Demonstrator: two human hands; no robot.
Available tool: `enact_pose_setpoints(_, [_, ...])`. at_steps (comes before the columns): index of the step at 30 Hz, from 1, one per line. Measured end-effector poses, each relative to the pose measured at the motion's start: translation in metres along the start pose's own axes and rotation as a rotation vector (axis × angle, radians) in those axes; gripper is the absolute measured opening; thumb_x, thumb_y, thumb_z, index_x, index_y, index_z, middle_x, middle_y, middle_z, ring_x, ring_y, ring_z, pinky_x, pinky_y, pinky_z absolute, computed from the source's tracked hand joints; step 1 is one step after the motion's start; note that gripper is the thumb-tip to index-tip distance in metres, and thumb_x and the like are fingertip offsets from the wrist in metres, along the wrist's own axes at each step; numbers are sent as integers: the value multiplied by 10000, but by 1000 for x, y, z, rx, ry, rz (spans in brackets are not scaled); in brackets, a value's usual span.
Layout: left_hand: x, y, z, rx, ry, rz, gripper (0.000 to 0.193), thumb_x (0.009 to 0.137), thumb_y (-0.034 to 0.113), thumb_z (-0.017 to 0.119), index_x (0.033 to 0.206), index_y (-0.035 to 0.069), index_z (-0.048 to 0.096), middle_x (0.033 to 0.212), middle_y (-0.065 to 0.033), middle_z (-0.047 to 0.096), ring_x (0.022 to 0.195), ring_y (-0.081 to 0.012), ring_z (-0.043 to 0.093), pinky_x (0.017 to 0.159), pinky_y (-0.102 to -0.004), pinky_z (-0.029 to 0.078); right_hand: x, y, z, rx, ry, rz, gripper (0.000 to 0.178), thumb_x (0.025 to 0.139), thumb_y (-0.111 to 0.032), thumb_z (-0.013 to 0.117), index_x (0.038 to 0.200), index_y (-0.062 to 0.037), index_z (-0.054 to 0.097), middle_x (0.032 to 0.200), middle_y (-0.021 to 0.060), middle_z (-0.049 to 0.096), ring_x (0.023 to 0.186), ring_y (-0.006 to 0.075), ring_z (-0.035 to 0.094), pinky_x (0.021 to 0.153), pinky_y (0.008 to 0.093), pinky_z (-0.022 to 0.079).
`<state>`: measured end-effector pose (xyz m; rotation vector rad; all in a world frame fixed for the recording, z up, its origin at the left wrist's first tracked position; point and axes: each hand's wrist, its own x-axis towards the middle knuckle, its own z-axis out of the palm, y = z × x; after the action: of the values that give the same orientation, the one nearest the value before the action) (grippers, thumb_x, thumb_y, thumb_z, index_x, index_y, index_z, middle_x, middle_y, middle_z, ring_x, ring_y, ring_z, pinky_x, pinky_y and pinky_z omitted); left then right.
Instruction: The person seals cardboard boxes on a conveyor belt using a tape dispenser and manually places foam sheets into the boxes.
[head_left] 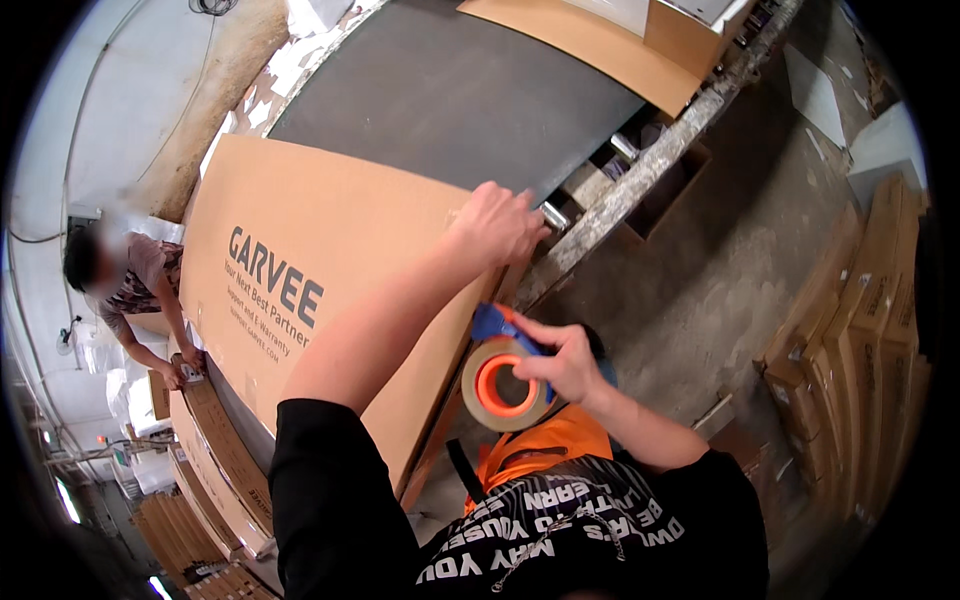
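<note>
"Head view puts the tape dispenser [490, 323] in my right hand [572, 364], just beside the long edge of the large carton [385, 235]."

"How do your fingers stand?"

"The right ones are wrapped around the dispenser, beside its tan tape roll [470, 400]. The left hand [497, 228] is at the carton's far corner, fingers bent over the edge; whether they pinch or only press, I can't make out."

"What would make this go well?"

"I'd press that corner flat and square with my left hand, and hold the dispenser firmly in line with the edge. A slack wrist could let it skew, I think, and loose cardboard would likely wrinkle the tape."

"And around you?"

"The carton lies on a dark belt [430, 95], with a metal roller [555, 216] near my left fingertips. Beyond the carton, to my left, a co-worker [140, 280] has both hands at the end of another box [215, 430]. Stacked cartons [860, 330] stand well apart on my right."
</note>
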<state>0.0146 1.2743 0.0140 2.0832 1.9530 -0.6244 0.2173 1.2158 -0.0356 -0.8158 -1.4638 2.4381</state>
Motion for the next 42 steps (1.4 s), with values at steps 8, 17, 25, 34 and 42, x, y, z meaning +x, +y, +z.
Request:
enact_pose_setpoints(8, [-120, 29, 52, 625, 95, 534, 208, 868, 357, 568, 940, 294, 753, 1178, 143, 650, 1428, -255, 301, 1225, -466, 37, -80, 75, 98, -24, -77, -32, 611, 688, -43, 715, 1280, 37, 586, 842, 12, 663, 738, 43, 559, 729, 211, 483])
enact_pose_setpoints(17, [-340, 70, 161, 426, 196, 677, 278, 915, 342, 489, 964, 249, 746, 1064, 109, 684, 1399, -284, 346, 1220, -501, 47, -224, 230, 266, -178, 25, -194, 656, 677, -168, 762, 1273, 31, 576, 1098, 123, 692, 970, 126, 637, 903, 238, 460])
enact_pose_setpoints(25, [-436, 75, 198, 9, 242, 859, 327, 778, 371, 686, 1042, 182, 716, 1114, 36, 679, 1337, -320, 429, 1185, -486, 228, -194, 219, 371, -643, 127, -50, 424, 675, -372, 668, 948, -49, 700, 964, 217, 659, 853, 351, 669, 767, 419, 535])
enact_pose_setpoints(34, [-445, 71, 219, 64, 288, 625, 994, 591, 401, 833, 1437, 115, 396, 1530, -158, 319, 1420, -448, 235, 1170, -534, 203, -219, 334, 293, -34, 98, -234, 632, 687, -149, 654, 1316, -110, 601, 1100, 93, 695, 890, 123, 659, 821, 285, 535])
enact_pose_setpoints(42, [-442, 75, 220, -66, 415, 687, 1047, 740, 701, 627, 1452, -2, 320, 1495, -276, 317, 1383, -540, 242, 1119, -618, 203, -184, 274, 242, 25, 89, -203, 656, 605, -76, 704, 1258, -66, 639, 936, 39, 709, 794, 61, 618, 766, 219, 509])
